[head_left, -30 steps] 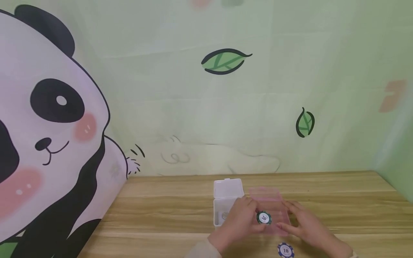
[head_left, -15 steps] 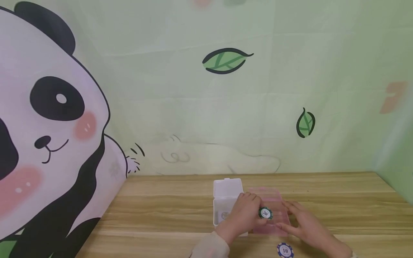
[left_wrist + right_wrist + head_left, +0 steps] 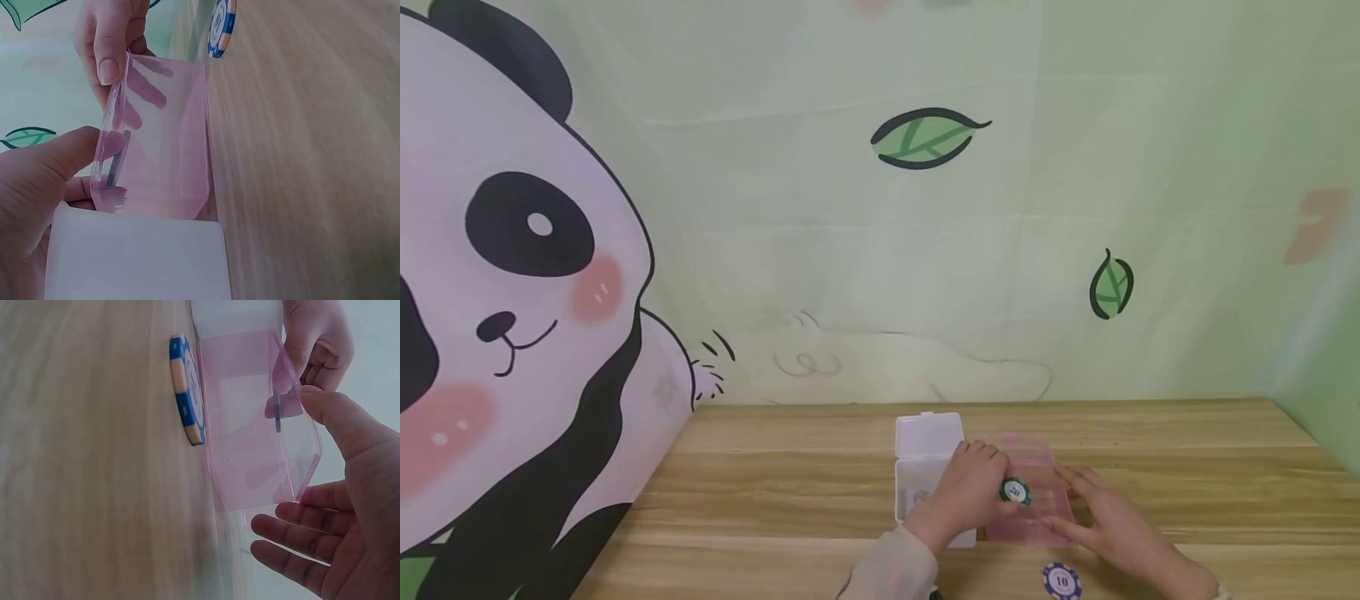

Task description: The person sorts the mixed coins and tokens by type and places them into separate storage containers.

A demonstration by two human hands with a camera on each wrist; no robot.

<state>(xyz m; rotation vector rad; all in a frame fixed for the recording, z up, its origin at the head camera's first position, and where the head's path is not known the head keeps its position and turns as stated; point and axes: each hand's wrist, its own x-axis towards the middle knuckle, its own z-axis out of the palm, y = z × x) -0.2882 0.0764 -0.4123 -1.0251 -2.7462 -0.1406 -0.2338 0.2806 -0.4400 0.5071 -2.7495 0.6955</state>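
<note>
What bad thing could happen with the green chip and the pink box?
The green chip is only pinched at its edge by the left hand over the pink box, so it might slip and miss. The right hand only touches the box's side with loose fingers, so the light box could slide. The blue chip lies close by and could get bumped.

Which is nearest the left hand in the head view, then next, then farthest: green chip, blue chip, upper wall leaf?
1. Green chip, pinched in the left hand.
2. Blue chip, on the table's near edge, to the right.
3. Upper wall leaf, high on the wall.
</note>
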